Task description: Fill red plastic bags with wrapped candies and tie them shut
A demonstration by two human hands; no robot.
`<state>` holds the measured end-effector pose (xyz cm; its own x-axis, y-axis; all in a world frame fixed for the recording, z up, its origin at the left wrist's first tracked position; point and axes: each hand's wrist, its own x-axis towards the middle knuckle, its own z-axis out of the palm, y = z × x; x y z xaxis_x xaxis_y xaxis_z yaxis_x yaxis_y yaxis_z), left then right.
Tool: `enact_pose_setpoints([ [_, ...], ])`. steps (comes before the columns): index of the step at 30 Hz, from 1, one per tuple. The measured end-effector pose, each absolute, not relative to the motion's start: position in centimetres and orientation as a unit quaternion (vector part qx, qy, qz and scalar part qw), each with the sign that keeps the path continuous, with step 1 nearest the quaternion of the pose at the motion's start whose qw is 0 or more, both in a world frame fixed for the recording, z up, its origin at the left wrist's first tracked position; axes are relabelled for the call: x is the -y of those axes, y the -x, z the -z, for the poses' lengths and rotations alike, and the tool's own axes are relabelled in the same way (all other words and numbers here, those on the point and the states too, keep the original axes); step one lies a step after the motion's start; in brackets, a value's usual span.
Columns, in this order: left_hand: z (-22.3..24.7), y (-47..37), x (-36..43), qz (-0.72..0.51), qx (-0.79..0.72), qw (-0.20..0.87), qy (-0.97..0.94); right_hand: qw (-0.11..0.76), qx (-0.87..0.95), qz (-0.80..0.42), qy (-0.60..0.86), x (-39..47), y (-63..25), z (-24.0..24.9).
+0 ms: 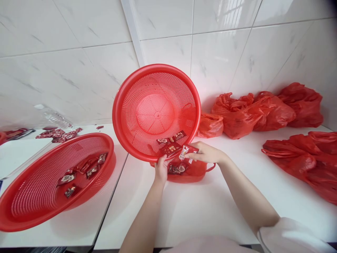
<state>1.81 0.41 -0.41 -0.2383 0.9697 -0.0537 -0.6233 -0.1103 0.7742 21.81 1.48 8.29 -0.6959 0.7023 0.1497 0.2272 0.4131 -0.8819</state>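
My left hand grips the lower rim of a round red plastic basket, which is tilted up on its side with its opening facing me. A few dark red snack packets lie at the basket's low edge. In the fingers of my right hand is a red and white snack packet, held at that rim. Directly below, a red plastic bag sits on the white table with packets inside. Part of the bag is hidden by the basket and my hands.
A second red basket with several packets stands tilted on the left. Behind it lie loose packets and a clear plastic bottle. Filled red bags line the tiled wall, and more red bags lie at the right.
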Motion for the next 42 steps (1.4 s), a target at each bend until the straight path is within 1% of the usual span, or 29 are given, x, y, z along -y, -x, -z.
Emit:
enact_pose_setpoints([
  [4, 0.3, -1.7, -0.5, -0.708, -0.359, 0.561, -0.235, 0.216, 0.831, -0.399, 0.322, -1.9, -21.4, -7.4],
  [9, 0.2, -1.7, -0.5, -0.710, -0.362, 0.557, -0.232, 0.189, 0.823, -0.368, 0.390, -2.3, -21.0, -6.2],
  [12, 0.2, -1.6, -0.4, -0.705, -0.353, 0.567, -0.241, 0.173, 0.823, -0.323, 0.435, -2.4, -20.8, -5.8],
  [15, 0.3, -1.6, -0.5, -0.697, -0.356, 0.572, -0.247, 0.171, 0.828, -0.286, 0.450, -2.5, -20.6, -5.8],
  [18, 0.4, -1.6, -0.5, -0.699, -0.362, 0.569, -0.238, 0.218, 0.825, -0.257, 0.453, -2.5, -20.5, -6.0],
  [22, 0.4, -1.6, -0.4, -0.705, -0.354, 0.567, -0.237, 0.272, 0.833, -0.245, 0.414, -2.4, -20.8, -6.2],
  [30, 0.7, -1.5, -0.4, -0.697, -0.357, 0.567, -0.256, 0.334, 0.813, -0.312, 0.361, -1.8, -21.4, -6.3],
  [35, 0.2, -1.7, -0.4, -0.709, -0.361, 0.560, -0.232, 0.440, 0.765, -0.311, 0.353, -1.6, -20.7, -6.6],
  [38, 0.0, -1.8, -0.4, -0.713, -0.359, 0.554, -0.234, 0.491, 0.708, -0.366, 0.352, -1.7, -20.3, -6.6],
  [42, -0.1, -1.9, -0.3, -0.714, -0.357, 0.549, -0.249, 0.556, 0.580, -0.506, 0.313, -2.1, -20.1, -6.7],
])
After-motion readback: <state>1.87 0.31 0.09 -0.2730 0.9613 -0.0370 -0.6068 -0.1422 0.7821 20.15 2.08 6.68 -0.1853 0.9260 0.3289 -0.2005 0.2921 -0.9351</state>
